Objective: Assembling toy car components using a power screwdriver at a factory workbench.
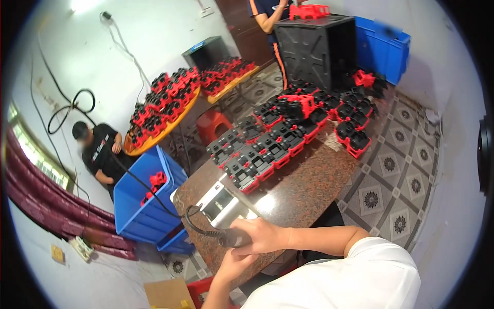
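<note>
My right hand (263, 235) is wrapped round a dark, cylindrical electric screwdriver (237, 238), with a black cord (191, 220) leaving its back end. Just below it, my left hand (236, 266) is closed, its fingers against the underside of the tool and the right hand; what they pinch, if anything, is hidden. Next to the tool, on the speckled stone table (303, 180), stands a small white machine (218, 205) with a dark window. Beyond it lie rows of red and black toy vehicle chassis (262, 157) with black wheels.
Left of the table is a blue bin (146, 206) with red parts inside. A person in black (103, 152) is beside it. Yellow-edged tables (164, 135) hold more toy vehicles. Another person (267, 20) stands at the back by a black crate (309, 51). A blue crate (378, 51) sits behind.
</note>
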`<state>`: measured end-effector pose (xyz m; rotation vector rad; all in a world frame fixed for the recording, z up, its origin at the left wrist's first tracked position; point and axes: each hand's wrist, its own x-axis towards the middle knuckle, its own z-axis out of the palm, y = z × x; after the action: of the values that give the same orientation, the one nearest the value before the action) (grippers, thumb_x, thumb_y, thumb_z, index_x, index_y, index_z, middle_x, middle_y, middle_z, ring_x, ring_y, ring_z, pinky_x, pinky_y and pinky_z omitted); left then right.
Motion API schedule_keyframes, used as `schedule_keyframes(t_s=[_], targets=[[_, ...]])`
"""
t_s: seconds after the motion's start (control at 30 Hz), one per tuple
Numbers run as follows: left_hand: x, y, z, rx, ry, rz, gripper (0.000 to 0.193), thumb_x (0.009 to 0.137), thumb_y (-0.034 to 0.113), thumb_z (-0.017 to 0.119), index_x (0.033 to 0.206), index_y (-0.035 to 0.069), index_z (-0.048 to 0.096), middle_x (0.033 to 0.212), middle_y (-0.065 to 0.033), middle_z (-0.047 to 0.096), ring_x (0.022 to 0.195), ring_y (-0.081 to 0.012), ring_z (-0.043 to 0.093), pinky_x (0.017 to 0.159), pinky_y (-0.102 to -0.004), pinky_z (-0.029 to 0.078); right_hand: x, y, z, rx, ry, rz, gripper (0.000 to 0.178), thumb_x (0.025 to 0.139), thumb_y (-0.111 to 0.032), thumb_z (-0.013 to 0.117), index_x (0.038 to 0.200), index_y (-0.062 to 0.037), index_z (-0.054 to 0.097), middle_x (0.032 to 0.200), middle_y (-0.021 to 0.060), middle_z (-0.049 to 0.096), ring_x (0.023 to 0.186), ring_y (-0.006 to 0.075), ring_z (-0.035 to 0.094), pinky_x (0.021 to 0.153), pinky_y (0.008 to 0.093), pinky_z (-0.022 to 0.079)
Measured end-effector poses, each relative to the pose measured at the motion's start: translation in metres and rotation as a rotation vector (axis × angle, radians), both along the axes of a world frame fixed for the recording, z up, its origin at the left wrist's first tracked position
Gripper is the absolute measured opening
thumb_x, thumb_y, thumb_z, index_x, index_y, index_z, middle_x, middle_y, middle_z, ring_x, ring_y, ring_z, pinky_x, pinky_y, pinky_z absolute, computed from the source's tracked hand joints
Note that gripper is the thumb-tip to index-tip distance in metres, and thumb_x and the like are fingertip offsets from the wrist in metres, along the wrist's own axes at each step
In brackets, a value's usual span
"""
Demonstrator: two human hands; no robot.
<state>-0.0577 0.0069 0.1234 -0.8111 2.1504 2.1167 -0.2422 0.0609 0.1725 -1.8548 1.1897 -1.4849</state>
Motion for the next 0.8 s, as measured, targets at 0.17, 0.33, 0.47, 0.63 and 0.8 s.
schedule_keyframes(t_s=[0.17, 0.33, 0.47, 0.63, 0.8], targets=[[-0.042, 0.019, 0.002, -0.607, 0.42, 0.28, 0.04, 0.07, 0.011, 0.076, 0.104, 0.003, 0.058, 0.11, -0.0087, 0.056, 0.097, -0.0161, 0.056, 0.078, -0.0327, 0.047, -0.002, 0.02, -0.006, -0.094, 0.099, 0.039, 0.048, 0.069, -0.029, 0.075, 0.1, -0.0015, 0.051, 0.093, 0.0162, 0.054, 0.092, 0.0325, 0.053, 0.08, 0.0397, 0.042], [-0.066, -0.005, -0.009, -0.537, 0.518, 0.367, 0.03, 0.073, 0.005, 0.071, 0.098, 0.004, 0.054, 0.098, -0.009, 0.06, 0.092, -0.0186, 0.059, 0.082, -0.0323, 0.047, 0.01, 0.039, 0.042, -0.47, 0.2, -0.274, 0.047, 0.073, -0.026, 0.072, 0.107, -0.0008, 0.051, 0.115, 0.0168, 0.052, 0.108, 0.0335, 0.049, 0.088, 0.0432, 0.039], [-0.09, -0.01, -0.011, -0.436, 0.583, 0.378, 0.024, 0.075, 0.0, 0.066, 0.093, 0.005, 0.051, 0.087, -0.0093, 0.064, 0.088, -0.0206, 0.062, 0.084, -0.0321, 0.048, 0.028, 0.056, 0.047, -0.739, 0.098, -0.019, 0.032, 0.079, -0.019, 0.065, 0.102, -0.0016, 0.052, 0.108, 0.0141, 0.056, 0.104, 0.0298, 0.052, 0.087, 0.0417, 0.041], [-0.178, 0.022, 0.047, -0.296, 0.58, 0.48, 0.023, 0.071, 0.003, 0.072, 0.079, 0.004, 0.05, 0.077, -0.0066, 0.062, 0.074, -0.0154, 0.061, 0.072, -0.0281, 0.048, 0.119, 0.018, -0.018, -0.42, 0.515, 0.373, 0.015, 0.079, -0.016, 0.051, 0.085, -0.0046, 0.058, 0.08, 0.0085, 0.053, 0.081, 0.0285, 0.054, 0.074, 0.0408, 0.043], [-0.208, 0.029, 0.026, -0.345, 0.558, 0.344, 0.025, 0.068, 0.006, 0.076, 0.077, 0.003, 0.053, 0.072, -0.0057, 0.06, 0.067, -0.0137, 0.058, 0.064, -0.0268, 0.048, 0.156, -0.021, -0.022, 0.079, 0.725, 0.694, 0.02, 0.076, -0.016, 0.052, 0.084, -0.0027, 0.064, 0.083, 0.0187, 0.063, 0.081, 0.0322, 0.061, 0.068, 0.0416, 0.047]])
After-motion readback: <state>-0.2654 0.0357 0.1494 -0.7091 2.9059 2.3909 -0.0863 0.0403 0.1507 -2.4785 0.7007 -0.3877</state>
